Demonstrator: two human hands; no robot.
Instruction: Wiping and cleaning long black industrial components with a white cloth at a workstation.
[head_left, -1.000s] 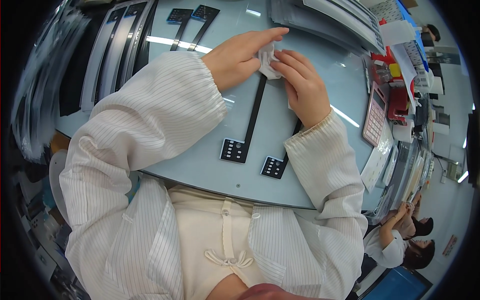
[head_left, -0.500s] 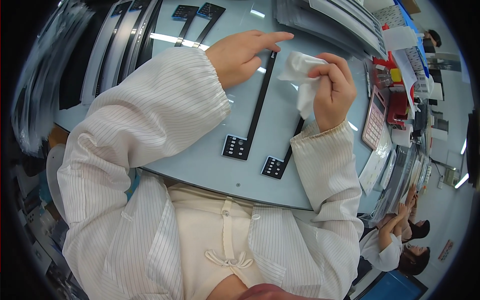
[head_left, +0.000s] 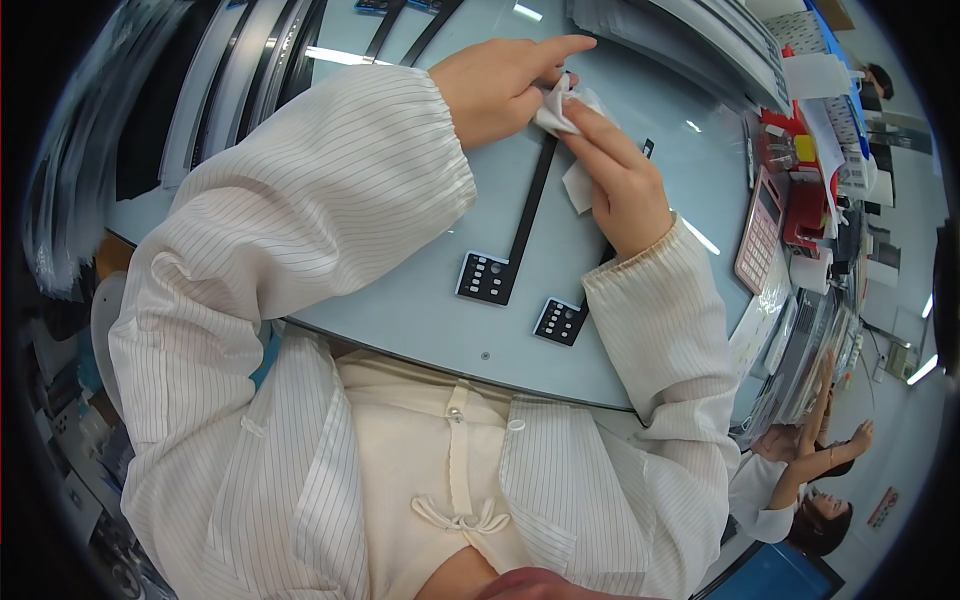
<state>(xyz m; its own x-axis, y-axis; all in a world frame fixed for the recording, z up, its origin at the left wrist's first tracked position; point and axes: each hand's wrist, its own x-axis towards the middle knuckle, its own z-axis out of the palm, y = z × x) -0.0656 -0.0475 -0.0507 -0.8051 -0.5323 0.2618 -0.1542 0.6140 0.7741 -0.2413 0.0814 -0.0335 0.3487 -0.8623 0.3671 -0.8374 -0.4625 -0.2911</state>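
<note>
At the far left, loose clear plastic sheets (head_left: 75,190) hang in a bundle, beside long curved grey-and-black flat panels (head_left: 225,90) lying on the pale blue, glossy bench (head_left: 415,315). Right of them, at the top edge, two black strips (head_left: 420,35) lie side by side. The left hand (head_left: 493,92) has its index finger stretched out and its other fingers curled by the crumpled white cloth (head_left: 553,112); whether it grips anything I cannot tell. From under the cloth, a slim black L-shaped strip (head_left: 531,205) runs down the bench to a broad end with small pale windows. A second, similar strip (head_left: 560,322) lies to its right, partly beneath the right hand (head_left: 625,185), whose fingers are closed on the cloth at the first strip's upper end. Farther right lies a pink rectangular calculator (head_left: 757,235).
</note>
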